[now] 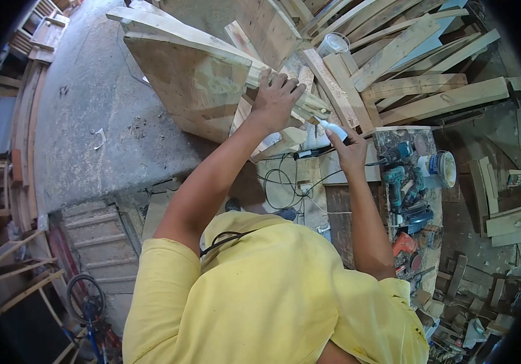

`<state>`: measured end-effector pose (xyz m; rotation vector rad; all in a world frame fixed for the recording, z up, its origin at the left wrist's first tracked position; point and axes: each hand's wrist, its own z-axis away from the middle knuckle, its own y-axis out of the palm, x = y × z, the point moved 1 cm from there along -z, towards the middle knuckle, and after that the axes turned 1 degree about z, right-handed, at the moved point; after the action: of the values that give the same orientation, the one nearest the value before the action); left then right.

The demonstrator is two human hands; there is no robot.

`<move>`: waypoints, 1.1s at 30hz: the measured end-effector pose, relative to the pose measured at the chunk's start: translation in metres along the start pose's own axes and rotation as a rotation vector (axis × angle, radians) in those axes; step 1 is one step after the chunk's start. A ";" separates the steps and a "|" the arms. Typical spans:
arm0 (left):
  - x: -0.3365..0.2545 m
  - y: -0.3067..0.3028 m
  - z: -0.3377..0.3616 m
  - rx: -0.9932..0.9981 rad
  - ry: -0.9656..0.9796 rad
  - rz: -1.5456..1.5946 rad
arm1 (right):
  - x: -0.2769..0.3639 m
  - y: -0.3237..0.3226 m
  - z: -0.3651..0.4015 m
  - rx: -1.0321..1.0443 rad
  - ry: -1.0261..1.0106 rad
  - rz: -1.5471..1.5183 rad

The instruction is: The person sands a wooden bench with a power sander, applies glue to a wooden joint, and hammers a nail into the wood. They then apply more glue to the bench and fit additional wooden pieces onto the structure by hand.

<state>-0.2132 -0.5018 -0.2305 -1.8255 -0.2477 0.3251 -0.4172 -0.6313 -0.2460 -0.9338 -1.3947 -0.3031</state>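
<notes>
My left hand (274,102) lies over a long pale wooden piece (178,35), fingers curled across it near its shaped end. That end points right, toward my other hand. In my right hand (351,151) is a small white bottle (335,130), pinched between thumb and fingers. Its narrow tip is right at the end of the wood. Beneath the long piece stands a tilted plywood panel (190,85), with a darker stain on its face.
Stacked boards and offcuts (406,67) fill the upper right, with a white bucket (335,43) among them. Cordless drills (397,182) and a tub (445,170) sit on a bench at right. A black cable (281,182) loops below my hands. Concrete floor (103,121) lies left.
</notes>
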 end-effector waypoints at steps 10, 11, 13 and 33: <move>0.000 0.000 -0.001 0.007 -0.003 0.011 | -0.002 0.000 -0.005 0.005 -0.063 0.017; 0.000 -0.001 0.000 0.004 -0.003 0.017 | -0.001 0.000 -0.005 0.000 -0.055 0.021; 0.000 0.000 0.000 0.002 -0.006 0.024 | 0.002 0.001 -0.005 -0.002 -0.047 0.026; 0.000 -0.001 0.001 -0.008 -0.014 0.059 | 0.003 0.002 -0.004 0.028 -0.045 -0.019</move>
<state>-0.2135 -0.5005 -0.2295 -1.8411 -0.2054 0.3793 -0.4128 -0.6318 -0.2431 -0.9097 -1.4461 -0.2779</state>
